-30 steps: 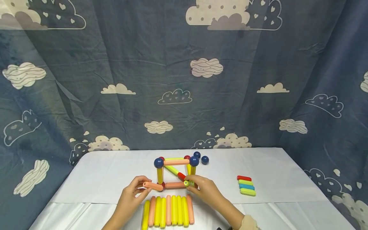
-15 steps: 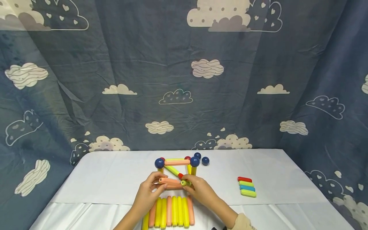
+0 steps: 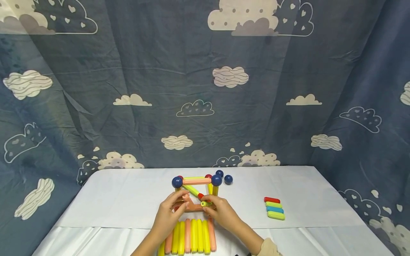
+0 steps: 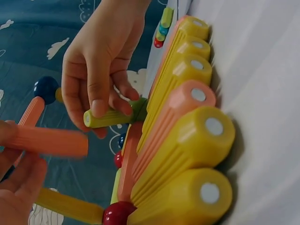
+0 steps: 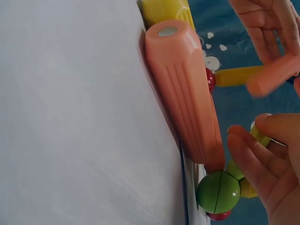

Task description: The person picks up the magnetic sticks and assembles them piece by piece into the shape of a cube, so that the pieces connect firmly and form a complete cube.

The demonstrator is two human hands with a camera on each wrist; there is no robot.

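Observation:
My left hand [image 3: 167,215] holds a salmon-coloured magnetic rod [image 4: 56,142] by one end, its other end free in the air. Beside it, my right hand [image 3: 225,213] pinches a short lime-green rod [image 4: 107,118] that joins a green ball [image 5: 218,192] at the structure's near right corner. Behind both hands stands a box-shaped frame of rods and balls, topped in front by a salmon rod [image 3: 196,181] between a left blue ball [image 3: 177,182] and a right blue ball [image 3: 216,180]. Its near lower left red ball [image 4: 118,213] is largely hidden by my left hand in the head view.
A row of yellow and salmon rods [image 3: 193,236] lies side by side in front of the frame. Two loose blue balls [image 3: 228,179] sit behind it. Off to the right, several short coloured rods [image 3: 274,209] lie stacked in a column on the white table [image 3: 320,206].
My left hand has carried the salmon rod rightward, from beside the near left corner to in front of the frame, and the rod has turned. My right hand stays nearly in place on the lime-green rod.

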